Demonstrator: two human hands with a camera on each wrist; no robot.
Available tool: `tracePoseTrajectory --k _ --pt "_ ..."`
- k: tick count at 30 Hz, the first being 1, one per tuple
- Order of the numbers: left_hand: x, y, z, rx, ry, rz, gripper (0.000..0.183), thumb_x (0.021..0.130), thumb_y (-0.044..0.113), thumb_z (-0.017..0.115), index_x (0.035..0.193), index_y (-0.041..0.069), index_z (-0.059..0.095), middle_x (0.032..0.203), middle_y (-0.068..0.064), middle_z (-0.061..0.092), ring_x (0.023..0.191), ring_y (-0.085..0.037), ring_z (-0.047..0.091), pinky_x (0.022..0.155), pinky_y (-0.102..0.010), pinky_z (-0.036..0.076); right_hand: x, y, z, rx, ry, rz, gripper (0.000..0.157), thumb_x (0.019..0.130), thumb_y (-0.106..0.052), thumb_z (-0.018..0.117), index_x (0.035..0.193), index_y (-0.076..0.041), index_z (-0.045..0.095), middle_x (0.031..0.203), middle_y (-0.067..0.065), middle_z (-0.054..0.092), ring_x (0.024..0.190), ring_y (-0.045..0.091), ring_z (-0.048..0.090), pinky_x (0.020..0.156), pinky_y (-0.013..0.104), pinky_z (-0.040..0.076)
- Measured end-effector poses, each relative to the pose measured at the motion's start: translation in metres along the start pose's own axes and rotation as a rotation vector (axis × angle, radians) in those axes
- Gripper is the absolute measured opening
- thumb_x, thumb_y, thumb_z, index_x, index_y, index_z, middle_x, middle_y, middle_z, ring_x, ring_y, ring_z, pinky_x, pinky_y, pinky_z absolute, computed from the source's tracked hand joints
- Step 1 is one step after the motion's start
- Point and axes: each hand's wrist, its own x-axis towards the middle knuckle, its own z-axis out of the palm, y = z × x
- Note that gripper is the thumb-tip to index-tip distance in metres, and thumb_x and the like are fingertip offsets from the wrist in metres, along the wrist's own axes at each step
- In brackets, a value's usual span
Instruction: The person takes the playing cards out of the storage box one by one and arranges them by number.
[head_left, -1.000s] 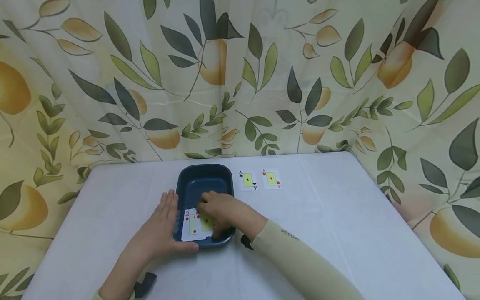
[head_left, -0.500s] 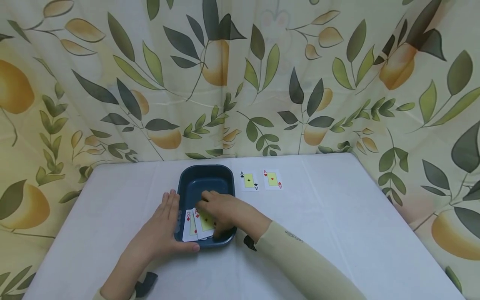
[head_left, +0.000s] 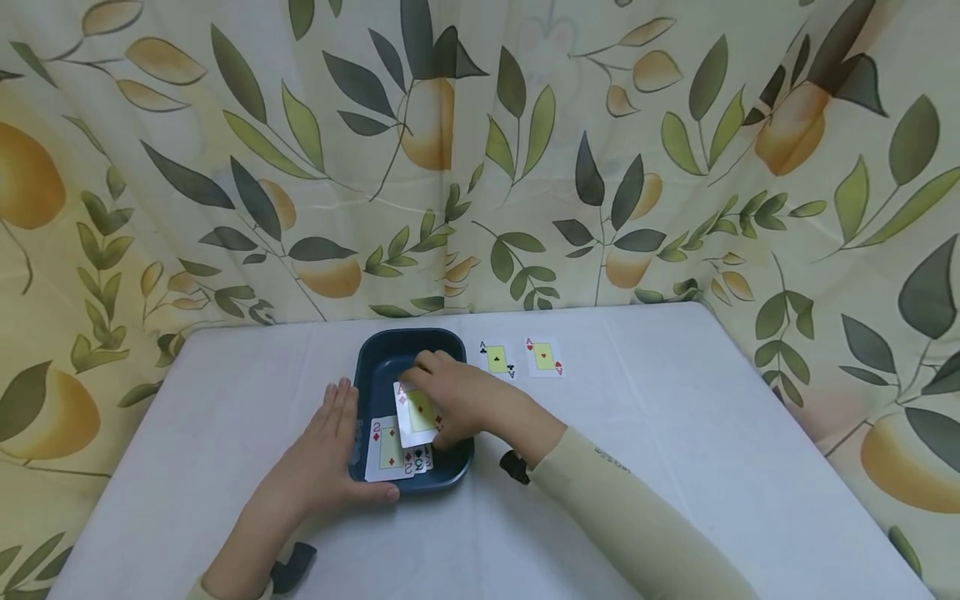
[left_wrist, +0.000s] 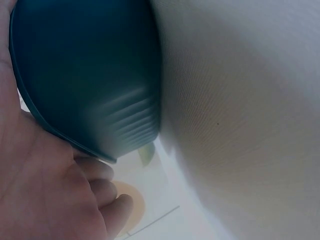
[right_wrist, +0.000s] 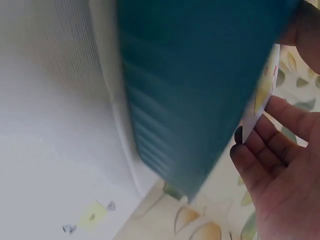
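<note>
Right hand (head_left: pixel 456 393) pinches the ace of diamonds (head_left: pixel 417 415) between thumb and fingers, holding it tilted over the dark blue tray (head_left: pixel 380 379), above the two of diamonds (head_left: pixel 381 450) and other partly hidden cards inside. Left hand (head_left: pixel 321 458), its fingers straight, rests along the tray's left wall, while the ace of clubs (head_left: pixel 497 359) and ace of hearts (head_left: pixel 543 357) lie face up beyond the tray's right side.

The right grip (right_wrist: pixel 295 185) holds a card (right_wrist: pixel 260 102) at frame right, partly behind the blue tray (right_wrist: pixel 195 85), upper center. Another playing card (right_wrist: pixel 92 216) lies lower left on the table (right_wrist: pixel 50 115).
</note>
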Motion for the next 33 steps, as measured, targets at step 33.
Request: tracePoseTrajectory --k 33 --pt "-0.001 0.000 0.004 0.008 0.024 -0.019 0.152 0.052 0.088 0.071 0.159 0.000 0.007 0.167 -0.021 0.002 0.153 -0.040 0.001 0.117 -0.061 0.022 -0.061 0.093 -0.019 0.046 0.027 0.261 0.093 0.063 -0.025 0.090 0.145 -0.015 0.048 0.133 0.003 0.047 0.114 0.020 0.045 0.094 0.033 0.051"
